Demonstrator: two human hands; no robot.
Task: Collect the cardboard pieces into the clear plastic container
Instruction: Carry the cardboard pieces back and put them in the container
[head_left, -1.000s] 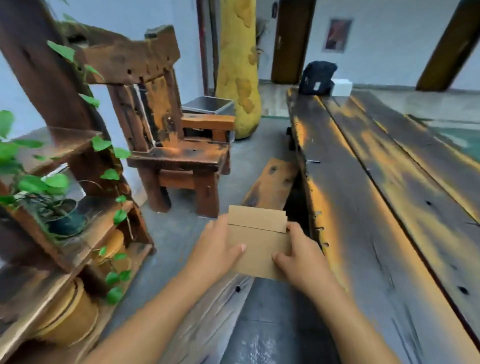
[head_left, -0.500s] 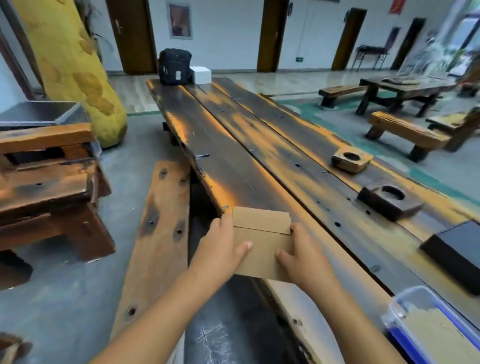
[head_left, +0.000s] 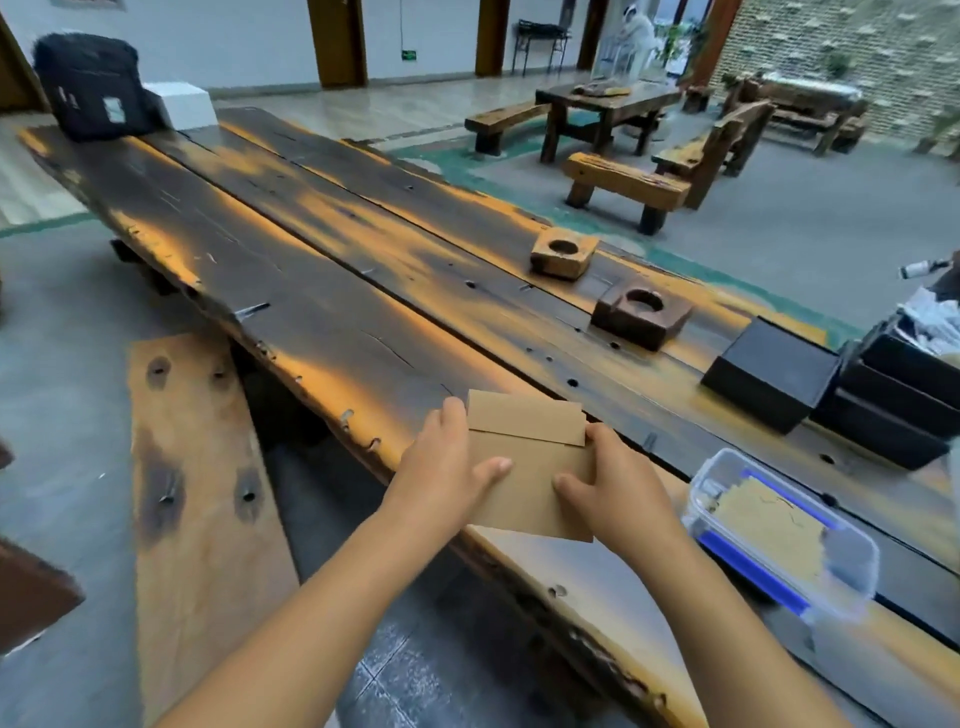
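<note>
We grip the stacked cardboard pieces (head_left: 530, 467) with our left hand (head_left: 447, 478) and right hand (head_left: 618, 483) above the near edge of the bench (head_left: 311, 291), with the clear plastic container (head_left: 779, 535) at three o'clock, cardboard already inside it.

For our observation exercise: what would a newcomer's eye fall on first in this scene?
First, the cardboard pieces held between the left hand and right hand above the near edge of the long wooden table. To the right, on the table, sits the clear plastic container, already holding cardboard.
</note>
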